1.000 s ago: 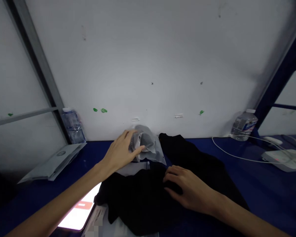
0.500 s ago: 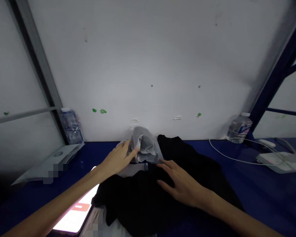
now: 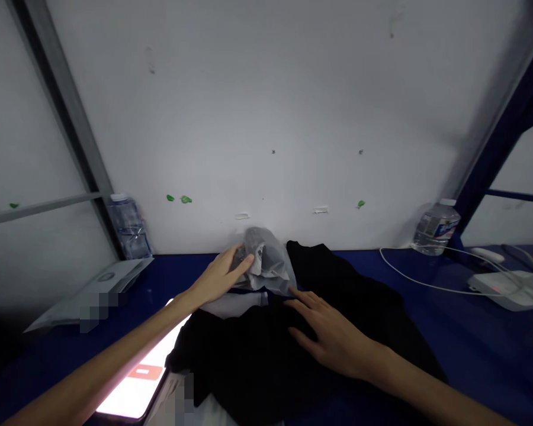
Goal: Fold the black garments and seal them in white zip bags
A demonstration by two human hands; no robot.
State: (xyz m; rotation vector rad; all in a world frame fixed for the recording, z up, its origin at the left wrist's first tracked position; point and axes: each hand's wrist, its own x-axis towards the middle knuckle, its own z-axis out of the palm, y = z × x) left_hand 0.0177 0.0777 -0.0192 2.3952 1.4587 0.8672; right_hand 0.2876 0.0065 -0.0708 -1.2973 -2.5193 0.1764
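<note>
- Change: our right hand (image 3: 333, 331) was curled on the black cloth (image 3: 257, 361) a second ago; now its fingers are stretched out, the index tip at the near right corner of the plastic bag (image 3: 275, 257). Can't tell if it touches.
- Our left hand (image 3: 220, 275) has slid a bit toward the bag's left side, thumb across the front. Can't tell how firm the grip is, or if there is one.
- Right hand's fingers spread wide, nothing in its grasp.
- Our read: both hands now work around the bag, no longer one on bag and one on cloth.
- Bag is crumpled, upright at the table's back edge, close to the wall (image 3: 266, 89).
- Surface: blue table (image 3: 493, 355), cloth bunched in front and to the right; lit phone (image 3: 133, 390) under our left forearm.
- Left: pale packet (image 3: 89, 290), bottle (image 3: 131, 231). Right: second bottle (image 3: 435, 228), white cable (image 3: 408, 281), white box (image 3: 506, 290).
- Room: dim; wall has green marks (image 3: 185, 199).
</note>
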